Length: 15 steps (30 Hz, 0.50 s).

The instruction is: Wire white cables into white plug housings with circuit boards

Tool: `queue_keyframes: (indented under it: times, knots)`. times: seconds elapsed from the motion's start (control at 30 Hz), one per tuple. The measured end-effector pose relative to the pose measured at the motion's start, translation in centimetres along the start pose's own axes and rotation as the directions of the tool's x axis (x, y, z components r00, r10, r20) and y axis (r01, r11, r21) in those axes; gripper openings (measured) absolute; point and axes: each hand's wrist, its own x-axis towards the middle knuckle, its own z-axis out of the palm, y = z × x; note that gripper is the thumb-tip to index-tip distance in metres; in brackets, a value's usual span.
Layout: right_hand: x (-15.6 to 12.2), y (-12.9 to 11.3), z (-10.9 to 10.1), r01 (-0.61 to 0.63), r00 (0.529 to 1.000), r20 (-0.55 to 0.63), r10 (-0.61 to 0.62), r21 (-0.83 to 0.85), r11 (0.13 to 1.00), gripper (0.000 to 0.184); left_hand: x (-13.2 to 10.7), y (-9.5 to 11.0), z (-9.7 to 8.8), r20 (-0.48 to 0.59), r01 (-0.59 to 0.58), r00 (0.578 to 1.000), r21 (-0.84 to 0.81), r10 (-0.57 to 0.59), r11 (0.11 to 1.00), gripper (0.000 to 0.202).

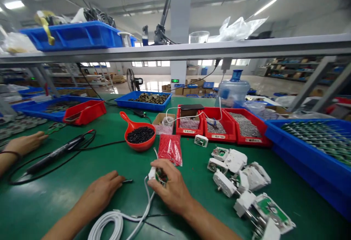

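Note:
Low over the green bench, my left hand (102, 190) is closed, its fingertips on a thin dark piece (128, 181) that sticks out to the right; the rest of it is hidden. My right hand (174, 187) grips a small white plastic housing (152, 174) between thumb and fingers, with a green circuit board and wires partly showing inside. A white cable (146, 190) hangs from the housing down to a coil (108, 227) at the near edge. Just behind the right hand lies a bag of small red parts (170, 148).
Another person's hand (26, 145) rests at the left, near a black electric screwdriver (55, 156). An orange scoop (128, 124) holds black parts. Red bins (218, 136) stand behind. White housings (236, 159) lie to the right, beside a blue tray (309, 163). A shelf (175, 51) crosses overhead.

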Motion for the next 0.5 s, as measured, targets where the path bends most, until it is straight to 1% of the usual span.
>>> queue_keyframes:
  times: [0.07,0.13,0.17,0.23,0.3,0.37,0.43,0.5]
  knots:
    - [0.0,-0.4,-0.2,0.035,0.999,-0.008,-0.035,-0.064,0.997,0.049,-0.8,0.6,-1.0,-0.013,0.003,1.0,-0.043,-0.004,0.999,0.036]
    - [0.0,-0.7,-0.4,0.112,0.994,0.002,-0.113,-0.12,0.986,0.054,-1.9,1.3,-2.0,-0.013,0.011,1.0,-0.125,-0.013,0.992,0.036]
    - [0.0,-0.9,-0.5,0.156,0.988,0.011,-0.156,-0.143,0.977,0.056,-2.6,1.7,-2.4,0.004,0.018,1.0,-0.169,-0.018,0.985,0.036]
    - [-0.2,-1.4,-0.7,0.224,0.975,0.03,-0.222,-0.181,0.958,0.059,-4.0,2.0,-2.8,0.076,0.044,0.997,-0.225,-0.027,0.973,0.037]
    - [-0.3,-1.9,-0.8,0.254,0.967,0.04,-0.251,-0.209,0.944,0.059,-5.2,2.1,-2.6,0.167,0.079,0.985,-0.231,-0.04,0.97,0.04]
    - [-0.5,-2.5,-0.9,0.265,0.964,0.048,-0.261,-0.228,0.937,0.057,-5.9,2.0,-2.2,0.241,0.105,0.969,-0.226,-0.048,0.969,0.044]
    - [-0.6,-3.0,-1.1,0.277,0.961,0.057,-0.271,-0.242,0.93,0.057,-6.2,2.1,-1.7,0.251,0.11,0.966,-0.219,-0.053,0.969,0.046]
    - [-0.7,-3.6,-1.4,0.289,0.957,0.058,-0.283,-0.248,0.925,0.056,-6.1,2.5,-1.4,0.221,0.119,0.973,-0.211,-0.071,0.97,0.04]
